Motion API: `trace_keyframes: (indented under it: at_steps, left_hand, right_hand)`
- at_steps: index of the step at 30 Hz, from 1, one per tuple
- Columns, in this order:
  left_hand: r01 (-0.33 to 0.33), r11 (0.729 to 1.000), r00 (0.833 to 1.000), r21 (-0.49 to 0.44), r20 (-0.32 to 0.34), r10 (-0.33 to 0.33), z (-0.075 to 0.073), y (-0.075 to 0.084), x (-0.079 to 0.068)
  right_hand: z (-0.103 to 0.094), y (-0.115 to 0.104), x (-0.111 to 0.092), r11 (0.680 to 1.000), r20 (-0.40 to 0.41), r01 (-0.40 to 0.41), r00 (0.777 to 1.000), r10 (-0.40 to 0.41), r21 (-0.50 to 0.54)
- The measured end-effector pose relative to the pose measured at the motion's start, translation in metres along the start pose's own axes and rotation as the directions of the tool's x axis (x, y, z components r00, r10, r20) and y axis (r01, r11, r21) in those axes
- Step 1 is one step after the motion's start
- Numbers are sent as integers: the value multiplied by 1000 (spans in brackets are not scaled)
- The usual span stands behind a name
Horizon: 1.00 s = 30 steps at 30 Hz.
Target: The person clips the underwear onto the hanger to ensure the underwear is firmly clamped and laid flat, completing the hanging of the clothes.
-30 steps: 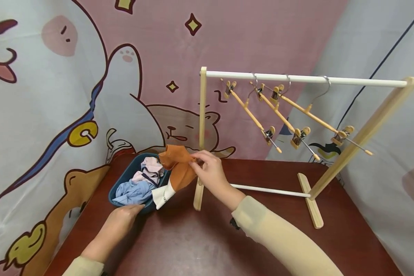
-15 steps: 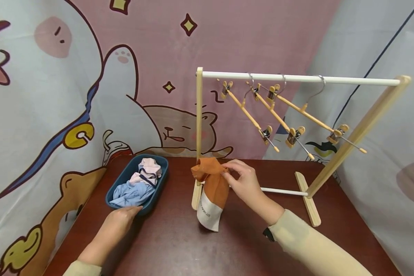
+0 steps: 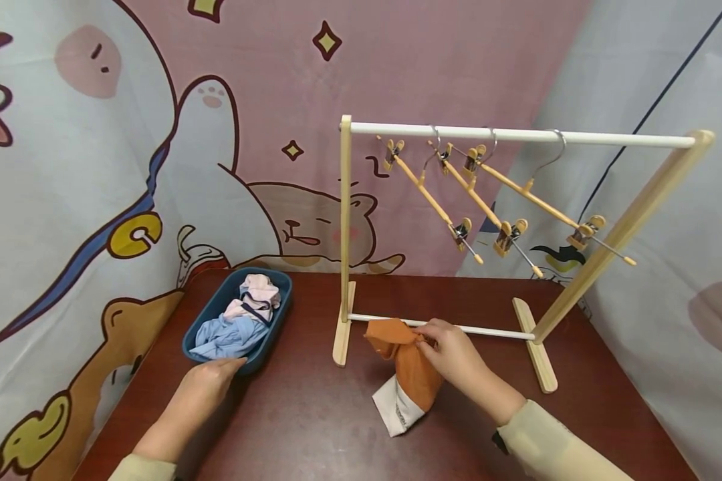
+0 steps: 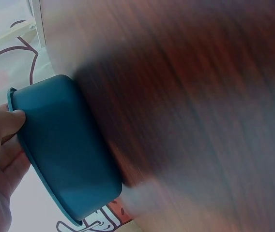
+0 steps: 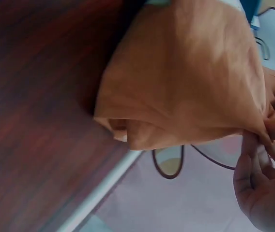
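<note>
1. Orange garment (image 3: 418, 374): soft cloth, mainly orange, with a white panel (image 3: 391, 401) at the lower end. The panel carries dark lettering, too small to read.
2. Form: the cloth gathers at the pinch point; an orange fold juts to the person's left, and the rest hangs at a slant. In the right wrist view, the orange surface spreads broad, with light creases.
3. Location: at the table (image 3: 313, 427), near the rack (image 3: 345, 220), on the person's side of its lower bar (image 3: 493, 332). Contact between the lower end and the table cannot be determined.
4. Right hand (image 3: 454, 351): grip narrow, pinching the orange garment between thumb and fingers.
5. Left hand (image 3: 207, 387): grip narrow, holding the near rim of the dark blue basin (image 4: 69, 150), thumb on the outer wall.
6. Basin contents: light blue cloth (image 3: 230, 337) at the near end; pink cloth (image 3: 261, 290) with dark edging beyond it.
</note>
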State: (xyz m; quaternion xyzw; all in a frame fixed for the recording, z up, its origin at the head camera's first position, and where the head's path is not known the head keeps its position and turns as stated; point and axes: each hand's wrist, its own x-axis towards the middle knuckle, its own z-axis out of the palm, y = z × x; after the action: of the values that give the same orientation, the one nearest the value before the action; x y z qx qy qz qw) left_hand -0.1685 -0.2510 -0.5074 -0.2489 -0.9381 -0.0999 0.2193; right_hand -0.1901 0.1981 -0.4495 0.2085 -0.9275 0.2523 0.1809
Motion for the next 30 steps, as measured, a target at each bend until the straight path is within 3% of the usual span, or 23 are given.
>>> trace_keyframes:
  at_steps: [6, 24, 27, 30]
  left_hand:
    - [-16, 1000, 999, 2, -31, 16, 0, 1, 1]
    - [20, 999, 1000, -25, 23, -20, -2, 0, 4]
    - [-1, 999, 1000, -33, -13, 1, -2, 0, 5]
    - [-59, 997, 994, -41, -99, 55, -2, 0, 8]
  right_hand:
    - [12, 9, -11, 994, 57, 13, 998, -7, -112]
    - [4, 24, -26, 987, 148, -72, 985, 93, -140]
    - [1, 28, -30, 984, 171, -108, 977, 131, -142]
    - [-2, 34, -34, 979, 166, -142, 972, 166, -144]
